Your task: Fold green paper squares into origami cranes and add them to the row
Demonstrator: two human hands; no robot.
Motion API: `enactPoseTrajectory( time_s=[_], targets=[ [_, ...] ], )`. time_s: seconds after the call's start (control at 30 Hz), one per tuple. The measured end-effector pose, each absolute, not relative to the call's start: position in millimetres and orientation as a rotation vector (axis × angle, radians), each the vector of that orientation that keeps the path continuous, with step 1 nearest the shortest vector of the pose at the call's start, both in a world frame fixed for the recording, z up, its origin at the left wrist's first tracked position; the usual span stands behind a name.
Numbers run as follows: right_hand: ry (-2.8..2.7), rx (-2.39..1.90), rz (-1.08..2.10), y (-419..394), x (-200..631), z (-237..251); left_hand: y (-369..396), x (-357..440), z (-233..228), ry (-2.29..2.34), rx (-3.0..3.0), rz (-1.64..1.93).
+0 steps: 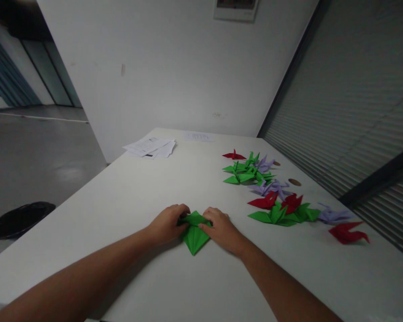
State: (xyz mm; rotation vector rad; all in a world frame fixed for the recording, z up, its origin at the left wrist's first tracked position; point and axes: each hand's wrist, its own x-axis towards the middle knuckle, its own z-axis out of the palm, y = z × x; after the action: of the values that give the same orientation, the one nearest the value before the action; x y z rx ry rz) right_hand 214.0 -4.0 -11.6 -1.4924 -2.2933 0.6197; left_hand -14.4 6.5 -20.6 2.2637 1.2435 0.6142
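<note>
You won't find any text you can read here. The white sheets (151, 147) left of centre in the upper half carry dark print, and the single sheet (197, 136) beside them faint lines, all too small and blurred.

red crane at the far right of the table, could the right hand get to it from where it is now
Probably yes. The right hand rests on the green folded paper, and bare table lies between it and the red crane.

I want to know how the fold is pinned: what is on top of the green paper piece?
Both hands rest on the green paper piece: left hand and right hand press its upper edge against the white table. The folds under the fingers are hidden.
</note>
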Motion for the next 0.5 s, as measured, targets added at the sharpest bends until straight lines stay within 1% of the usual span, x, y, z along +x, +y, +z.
enactPoseTrajectory(
  time_s=[0.5],
  targets=[
    [-2.33,-1.59,0.489,-2.7,211.2,-15.9,6.4,-12.1,-22.1,1.276,2.21,0.573]
  ],
)
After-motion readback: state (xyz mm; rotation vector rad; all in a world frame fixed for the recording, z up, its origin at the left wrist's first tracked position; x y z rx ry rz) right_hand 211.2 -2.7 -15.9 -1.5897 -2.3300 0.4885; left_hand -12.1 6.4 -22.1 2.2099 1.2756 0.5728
